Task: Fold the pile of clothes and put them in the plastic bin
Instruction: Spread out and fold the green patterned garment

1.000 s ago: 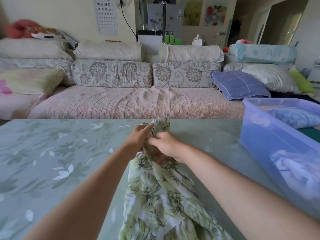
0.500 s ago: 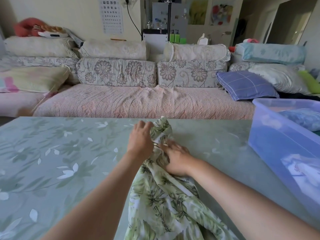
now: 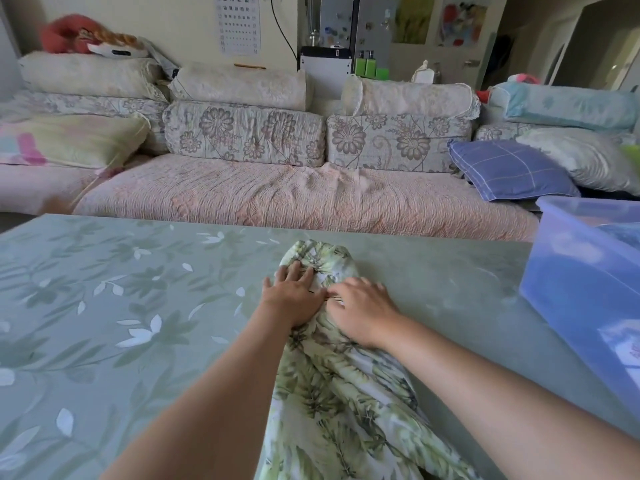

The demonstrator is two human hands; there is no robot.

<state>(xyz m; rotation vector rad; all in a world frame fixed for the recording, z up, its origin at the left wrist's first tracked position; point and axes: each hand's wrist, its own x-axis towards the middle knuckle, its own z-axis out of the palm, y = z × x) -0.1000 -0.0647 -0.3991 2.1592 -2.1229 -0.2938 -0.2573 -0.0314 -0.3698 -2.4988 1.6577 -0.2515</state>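
Observation:
A green leaf-print garment (image 3: 343, 400) lies bunched in a long strip down the middle of the table (image 3: 104, 323), from its far end to the near edge. My left hand (image 3: 291, 299) lies flat on the garment's far end with the fingers spread. My right hand (image 3: 360, 313) rests on the cloth right beside it, fingers slightly bent and pressing down. The translucent blue plastic bin (image 3: 575, 289) stands at the table's right side, with folded blue and white fabric inside it.
A long sofa (image 3: 304, 195) with floral cushions runs behind the table's far edge. A blue checked pillow (image 3: 509, 169) and other pillows lie at its right end. The table wears a green cloth with white leaves.
Both hands held the garment's end raised and pinched a second ago. They have lowered it to the table and now lie spread on the cloth.

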